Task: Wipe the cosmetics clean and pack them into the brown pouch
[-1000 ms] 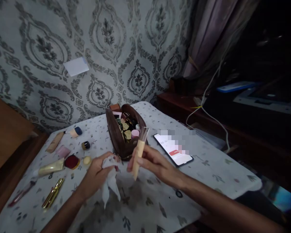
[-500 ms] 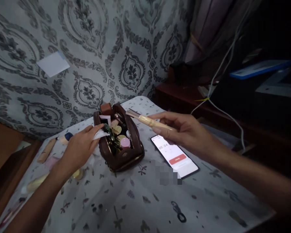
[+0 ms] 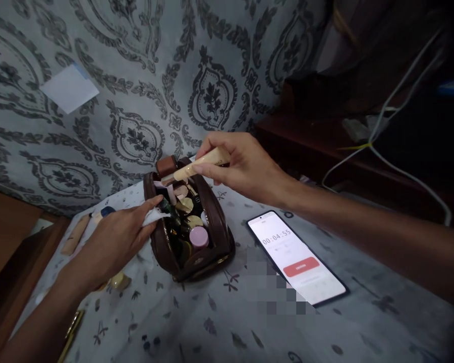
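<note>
A brown zip-up makeup bag (image 3: 217, 229) stands unzipped on the patterned cloth, packed with several cosmetics. Among them are a pink-lidded jar (image 3: 199, 237) and gold round lids. At the bag's left rim is my left hand (image 3: 121, 232), with a crumpled white tissue (image 3: 153, 216) between thumb and fingers and the forefinger reaching over the opening. My right hand (image 3: 238, 164) pinches a slim cream-coloured cosmetic tube (image 3: 189, 170) above the far end of the bag. The tube slants down to the left, its narrow end over the opening. Items deep in the bag are hidden.
A phone (image 3: 297, 257) showing a running timer lies right of the bag. Left of my left forearm are a beige tube (image 3: 76, 234), a small yellowish bottle (image 3: 120, 280) and a gold item (image 3: 72, 330). White cables (image 3: 374, 133) hang at the right. A patterned curtain (image 3: 212, 96) rises behind.
My right hand has moved left and up with the tube, from above the phone to over the bag, and tipped the tube's narrow end down. My left hand stays at the rim. The view has shifted.
</note>
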`<state>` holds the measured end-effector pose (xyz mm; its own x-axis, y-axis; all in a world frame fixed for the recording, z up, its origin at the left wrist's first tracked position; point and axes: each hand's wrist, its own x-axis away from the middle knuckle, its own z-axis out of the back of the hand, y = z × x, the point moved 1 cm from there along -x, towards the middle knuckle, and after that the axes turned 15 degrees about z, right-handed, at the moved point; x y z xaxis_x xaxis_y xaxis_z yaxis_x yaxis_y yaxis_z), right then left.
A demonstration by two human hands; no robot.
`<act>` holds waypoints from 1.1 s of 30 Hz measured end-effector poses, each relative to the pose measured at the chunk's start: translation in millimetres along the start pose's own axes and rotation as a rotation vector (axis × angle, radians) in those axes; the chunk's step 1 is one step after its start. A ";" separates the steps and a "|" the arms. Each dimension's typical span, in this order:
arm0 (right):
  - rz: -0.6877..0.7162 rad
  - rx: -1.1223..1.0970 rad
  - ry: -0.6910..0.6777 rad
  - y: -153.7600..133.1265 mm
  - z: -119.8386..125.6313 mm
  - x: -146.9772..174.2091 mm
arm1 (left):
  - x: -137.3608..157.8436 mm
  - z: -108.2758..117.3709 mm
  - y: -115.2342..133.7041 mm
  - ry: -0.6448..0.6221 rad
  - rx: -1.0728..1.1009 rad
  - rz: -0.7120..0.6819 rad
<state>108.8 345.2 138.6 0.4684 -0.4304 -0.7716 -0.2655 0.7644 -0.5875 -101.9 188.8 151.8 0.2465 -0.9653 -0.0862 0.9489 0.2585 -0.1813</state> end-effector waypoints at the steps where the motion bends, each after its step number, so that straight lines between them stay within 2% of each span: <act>1: 0.027 0.047 -0.035 0.5 -1.8 -3.1 | -0.1 1.0 0.2 -0.014 0.007 -0.001; 5: 0.138 0.236 -0.219 -0.7 -9.9 -13.2 | 1.8 2.8 1.7 -0.052 0.045 0.028; 8: 0.174 0.330 -0.281 -2.2 -17.3 -20.8 | 2.4 2.4 4.3 -0.038 0.054 0.057; 12: 0.168 0.393 -0.379 -3.4 -27.6 -34.9 | 2.2 3.4 8.4 -0.046 0.058 0.067; 16: 0.156 0.366 -0.484 -2.9 -35.8 -54.6 | 2.7 5.3 9.9 -0.045 0.055 0.063; 22: 0.057 0.320 -0.651 2.0 -56.7 -78.2 | 4.6 4.0 8.9 -0.030 0.038 0.061; 29: 0.044 0.402 -0.876 6.3 -80.3 -72.3 | 6.2 1.2 5.9 -0.004 0.053 0.047; 33: 0.053 0.409 -0.924 10.8 -84.0 -64.4 | 6.4 -0.7 4.2 0.031 0.075 0.012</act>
<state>5.0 340.9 161.5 0.9793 0.0167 -0.2015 -0.0770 0.9524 -0.2950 -96.5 183.7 149.8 0.2529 -0.9602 -0.1185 0.9582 0.2655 -0.1062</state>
